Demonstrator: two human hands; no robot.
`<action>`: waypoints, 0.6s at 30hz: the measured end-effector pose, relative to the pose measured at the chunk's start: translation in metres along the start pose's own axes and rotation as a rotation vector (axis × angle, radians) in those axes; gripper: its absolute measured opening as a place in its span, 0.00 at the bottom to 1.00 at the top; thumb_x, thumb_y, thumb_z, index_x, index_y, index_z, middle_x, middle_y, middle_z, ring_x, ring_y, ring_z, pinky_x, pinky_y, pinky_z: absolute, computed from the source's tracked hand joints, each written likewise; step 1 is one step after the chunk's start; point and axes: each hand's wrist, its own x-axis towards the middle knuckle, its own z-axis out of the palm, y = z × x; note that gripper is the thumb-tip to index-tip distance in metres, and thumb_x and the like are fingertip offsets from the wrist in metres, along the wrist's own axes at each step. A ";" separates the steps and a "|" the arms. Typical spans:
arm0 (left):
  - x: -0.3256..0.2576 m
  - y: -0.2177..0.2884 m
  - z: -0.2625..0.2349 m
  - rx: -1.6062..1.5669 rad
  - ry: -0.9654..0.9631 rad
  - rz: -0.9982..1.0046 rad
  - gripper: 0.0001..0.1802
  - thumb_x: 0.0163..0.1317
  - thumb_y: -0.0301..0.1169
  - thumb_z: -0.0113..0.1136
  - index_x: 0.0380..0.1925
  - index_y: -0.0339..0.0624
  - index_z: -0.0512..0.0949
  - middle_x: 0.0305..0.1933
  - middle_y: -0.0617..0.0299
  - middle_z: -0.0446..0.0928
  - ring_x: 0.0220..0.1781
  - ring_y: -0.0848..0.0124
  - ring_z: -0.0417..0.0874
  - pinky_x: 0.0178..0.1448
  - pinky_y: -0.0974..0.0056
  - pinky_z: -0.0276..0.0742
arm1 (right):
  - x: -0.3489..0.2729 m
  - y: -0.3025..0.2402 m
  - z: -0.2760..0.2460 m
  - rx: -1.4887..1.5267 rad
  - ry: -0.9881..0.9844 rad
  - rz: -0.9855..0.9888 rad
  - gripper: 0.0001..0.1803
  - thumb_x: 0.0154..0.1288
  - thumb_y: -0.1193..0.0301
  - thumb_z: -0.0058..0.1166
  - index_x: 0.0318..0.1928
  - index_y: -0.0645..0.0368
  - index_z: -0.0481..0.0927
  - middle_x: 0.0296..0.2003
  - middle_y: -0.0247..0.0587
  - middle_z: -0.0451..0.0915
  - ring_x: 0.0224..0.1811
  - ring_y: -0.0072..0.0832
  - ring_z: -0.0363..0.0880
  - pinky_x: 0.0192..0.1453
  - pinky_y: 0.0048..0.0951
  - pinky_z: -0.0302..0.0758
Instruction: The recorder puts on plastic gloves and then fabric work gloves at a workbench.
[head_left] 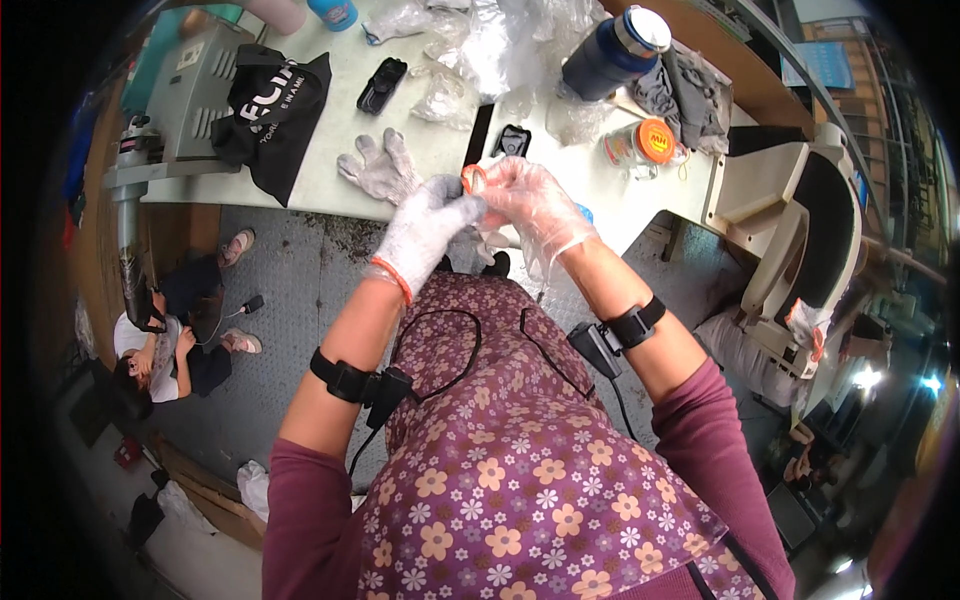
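Observation:
My left hand (428, 222) wears a white knit work glove with an orange cuff. A thin clear plastic glove covers my right hand (532, 205). Both hands meet at the table's near edge, fingers closed on the orange rim of what looks like a second work glove (473, 180). Its pale part seems to hang below the fingers, mostly hidden by my hands. Just left of them, a grey-white knit glove (382, 168) lies flat on the table. Beyond my right fingers sits a small black case (512, 141).
On the table (340, 115) are a black cloth bag (275, 115), another black case (382, 86), crumpled clear plastic (445, 100), a dark blue bottle (612, 58) and an orange-lidded jar (640, 146). A grey machine (195, 85) stands left, a chair (800, 220) right. A person (160, 350) sits at left.

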 end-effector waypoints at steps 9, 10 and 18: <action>-0.023 -0.019 0.017 0.983 0.208 0.251 0.20 0.60 0.36 0.63 0.50 0.37 0.79 0.42 0.42 0.82 0.47 0.43 0.82 0.52 0.51 0.78 | -0.051 -0.001 -0.016 0.041 -0.187 -0.018 0.17 0.59 0.73 0.70 0.46 0.62 0.78 0.39 0.40 0.85 0.41 0.27 0.85 0.47 0.27 0.83; -0.023 -0.021 0.020 1.010 0.251 0.206 0.20 0.60 0.35 0.62 0.50 0.37 0.79 0.42 0.43 0.83 0.47 0.45 0.83 0.53 0.52 0.78 | -0.055 0.000 -0.013 0.133 -0.204 -0.029 0.17 0.59 0.72 0.70 0.46 0.62 0.78 0.40 0.41 0.85 0.42 0.27 0.85 0.48 0.27 0.82; -0.022 -0.044 0.033 0.163 0.146 -0.074 0.15 0.65 0.32 0.55 0.49 0.37 0.80 0.32 0.65 0.80 0.24 0.82 0.69 0.27 0.72 0.62 | -0.117 0.062 -0.080 -0.496 -0.324 0.053 0.17 0.69 0.61 0.63 0.52 0.58 0.83 0.45 0.37 0.86 0.51 0.25 0.82 0.59 0.29 0.76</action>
